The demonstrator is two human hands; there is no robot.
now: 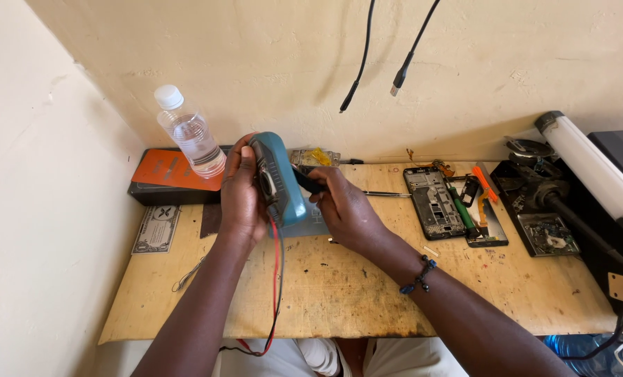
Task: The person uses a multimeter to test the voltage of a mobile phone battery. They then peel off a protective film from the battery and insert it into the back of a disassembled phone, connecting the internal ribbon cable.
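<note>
The left hand (pixel 242 192) is wrapped around a teal multimeter (pixel 278 178), holding it tilted up off the bench (pixel 339 293), thumb on its face and fingers curled behind. The right hand (pixel 344 207) sits just beside it, its fingers pinched on a black probe (pixel 304 180) whose tip points at the meter's side. Red and black leads (pixel 276 279) hang from the bottom of the meter, run down between the forearms and drop over the front edge of the bench. A beaded bracelet (pixel 418 276) circles the right wrist.

Behind the left hand a clear plastic bottle (pixel 188 132) with a white cap stands on an orange-topped black box (pixel 168 181) against the wall. A banknote (pixel 156 228) lies flat at the left end of the bench. To the right of the hands, well apart, an opened phone (pixel 434 202) lies with its insides showing, with a green-handled tool (pixel 463 213) and orange tweezers (pixel 482 185) beside it. Further right sits a small circuit board (pixel 549 234) on a black stand, and a white tube lamp (pixel 591 167). Two cables (pixel 367 56) dangle down the wall above.
</note>
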